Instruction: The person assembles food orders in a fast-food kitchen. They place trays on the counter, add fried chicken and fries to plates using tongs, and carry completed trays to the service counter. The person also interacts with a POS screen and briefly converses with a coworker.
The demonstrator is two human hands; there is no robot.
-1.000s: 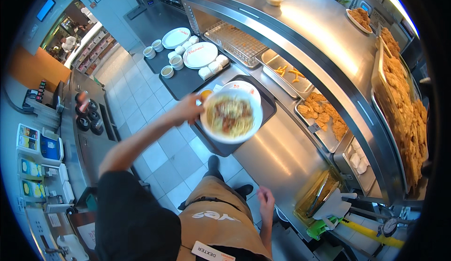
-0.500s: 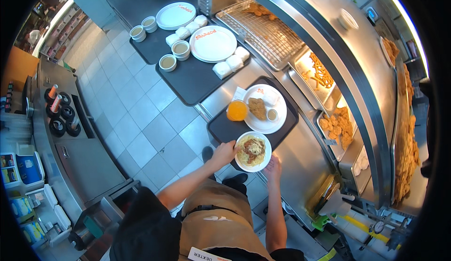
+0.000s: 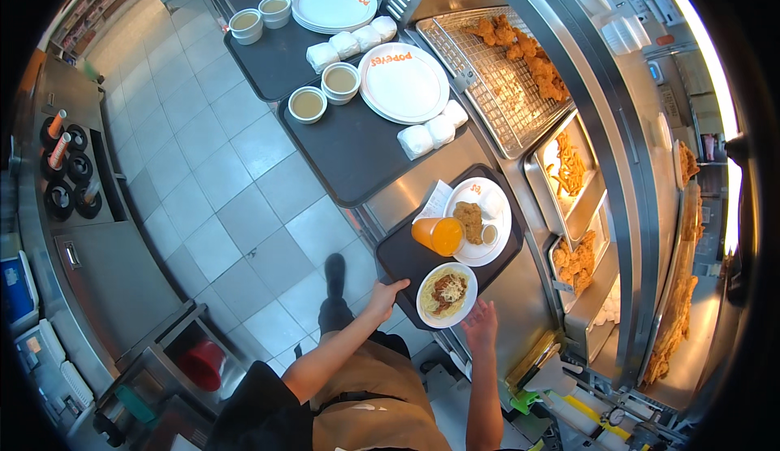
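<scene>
The white bowl of spaghetti with meat sauce and shredded cheese (image 3: 446, 295) rests on the near part of a dark tray (image 3: 396, 249). My left hand (image 3: 385, 301) is at the tray's left edge, closed on it with a thumb over the rim, just apart from the bowl. Beside the bowl's right side is my right hand (image 3: 482, 326), empty with its fingers apart. Farther up the tray are a cup of orange drink (image 3: 439, 236) and a white plate (image 3: 502, 236). The plate carries fried chicken (image 3: 468, 221), a wrapped white bundle (image 3: 491, 203) and a small sauce cup (image 3: 489, 235).
A second dark tray (image 3: 349, 176) lies farther left on the steel counter, with white plates (image 3: 404, 85), wrapped bundles (image 3: 416, 141) and lidless cups (image 3: 308, 106). To the right, warmer pans hold fries (image 3: 571, 166) and fried chicken (image 3: 575, 261). Behind me on the left stands a steel cabinet (image 3: 114, 280).
The bowl has gone down onto the tray. My left hand has left its rim for the tray edge, and my right hand has come away with fingers spread. The view has shifted.
</scene>
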